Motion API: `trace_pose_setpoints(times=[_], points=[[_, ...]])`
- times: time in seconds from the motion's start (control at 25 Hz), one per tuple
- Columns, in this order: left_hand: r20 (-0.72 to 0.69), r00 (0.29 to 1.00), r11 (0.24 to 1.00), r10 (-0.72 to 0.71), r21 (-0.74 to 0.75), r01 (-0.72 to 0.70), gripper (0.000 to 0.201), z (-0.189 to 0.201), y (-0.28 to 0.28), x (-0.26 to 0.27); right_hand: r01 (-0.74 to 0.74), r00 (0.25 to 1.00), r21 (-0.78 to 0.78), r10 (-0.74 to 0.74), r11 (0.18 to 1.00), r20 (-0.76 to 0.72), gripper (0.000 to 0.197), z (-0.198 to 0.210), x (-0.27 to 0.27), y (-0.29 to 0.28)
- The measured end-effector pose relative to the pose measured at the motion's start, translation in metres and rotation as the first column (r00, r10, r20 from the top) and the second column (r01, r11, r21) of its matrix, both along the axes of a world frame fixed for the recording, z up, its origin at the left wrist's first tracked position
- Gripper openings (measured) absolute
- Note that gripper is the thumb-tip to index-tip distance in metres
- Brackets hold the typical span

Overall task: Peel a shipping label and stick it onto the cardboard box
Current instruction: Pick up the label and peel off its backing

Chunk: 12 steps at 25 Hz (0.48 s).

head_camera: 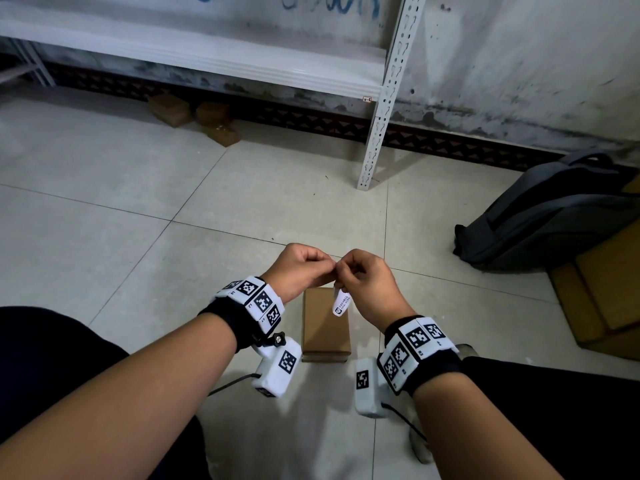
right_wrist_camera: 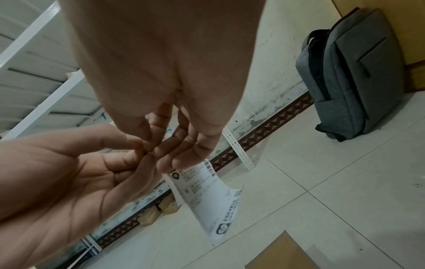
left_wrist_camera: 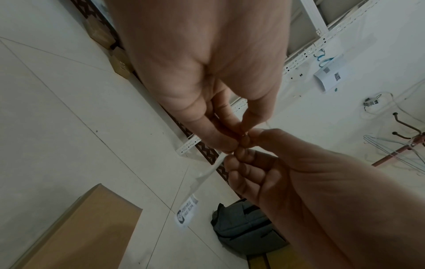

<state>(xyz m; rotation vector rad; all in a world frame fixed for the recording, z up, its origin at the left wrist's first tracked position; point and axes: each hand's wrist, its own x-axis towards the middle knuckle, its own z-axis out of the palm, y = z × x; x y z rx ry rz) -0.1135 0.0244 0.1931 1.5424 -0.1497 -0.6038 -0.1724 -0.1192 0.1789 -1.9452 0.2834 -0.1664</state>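
Note:
A white shipping label (head_camera: 341, 304) with black print hangs curled from my two hands, just above the brown cardboard box (head_camera: 325, 327) that stands on the floor tiles. My left hand (head_camera: 329, 265) and right hand (head_camera: 343, 267) meet fingertip to fingertip and both pinch the label's top edge. In the right wrist view the label (right_wrist_camera: 207, 198) dangles below the right hand's fingers (right_wrist_camera: 179, 162), printed side showing, with the box (right_wrist_camera: 285, 254) lower right. The left wrist view shows the label (left_wrist_camera: 186, 211) almost edge-on beside the box (left_wrist_camera: 80, 233). The exact pinch point is hidden by fingers.
A grey backpack (head_camera: 547, 216) leans at the right against flat cardboard sheets (head_camera: 602, 299). A white metal shelf post (head_camera: 377, 133) stands on the floor ahead, with small brown boxes (head_camera: 194, 116) under the shelf. My dark-trousered knees flank the box.

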Motion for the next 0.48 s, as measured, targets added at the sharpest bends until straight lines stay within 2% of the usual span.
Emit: trace_pose_setpoints(times=[0.16, 0.36, 0.48], points=[[0.025, 1.0, 0.999, 0.013, 0.049, -0.014, 0.009, -0.0013, -0.0019, 0.0006, 0.0, 1.0, 0.031, 0.0, 1.0, 0.004, 0.018, 0.0026, -0.003, 0.0021], [-0.037, 0.996, 0.997, 0.076, 0.003, -0.076, 0.019, 0.0, -0.0019, 0.0025, 0.033, 0.999, 0.1, -0.036, 0.994, 0.031, 0.047, 0.0078, -0.0036, 0.0028], [-0.075, 0.992, 0.994, 0.106, -0.017, -0.107, 0.013, -0.0008, 0.0009, 0.0058, 0.091, 0.996, 0.201, -0.09, 0.975, -0.013, 0.038, 0.0077, -0.0037, -0.0012]])
